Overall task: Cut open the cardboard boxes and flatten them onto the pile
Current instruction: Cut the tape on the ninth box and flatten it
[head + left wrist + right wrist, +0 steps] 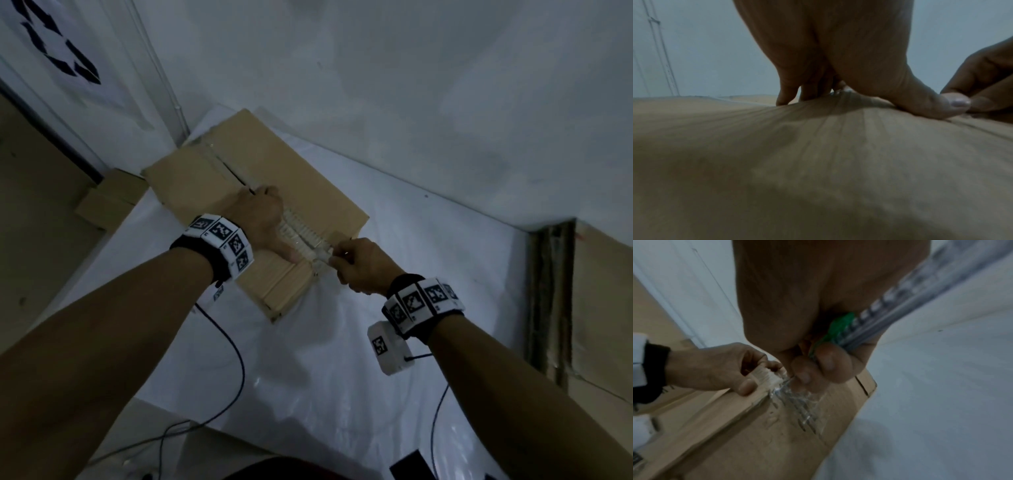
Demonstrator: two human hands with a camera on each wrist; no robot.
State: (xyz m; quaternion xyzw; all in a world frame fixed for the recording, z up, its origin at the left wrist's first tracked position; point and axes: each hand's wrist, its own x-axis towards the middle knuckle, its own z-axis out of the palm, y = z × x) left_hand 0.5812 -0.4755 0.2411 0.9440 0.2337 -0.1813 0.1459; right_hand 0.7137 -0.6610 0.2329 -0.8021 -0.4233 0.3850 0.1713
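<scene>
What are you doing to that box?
A person is opening a cardboard box that lies on a white-covered table. The left hand presses down on the box top beside the seam. The right hand holds a green-handled cutter and works at the clear tape near the box's front edge. The tape there is crumpled and partly lifted. The box is not flattened yet.

Bare white sheet [394,240] right of box [308,178]; walls [376,85] close behind.
</scene>
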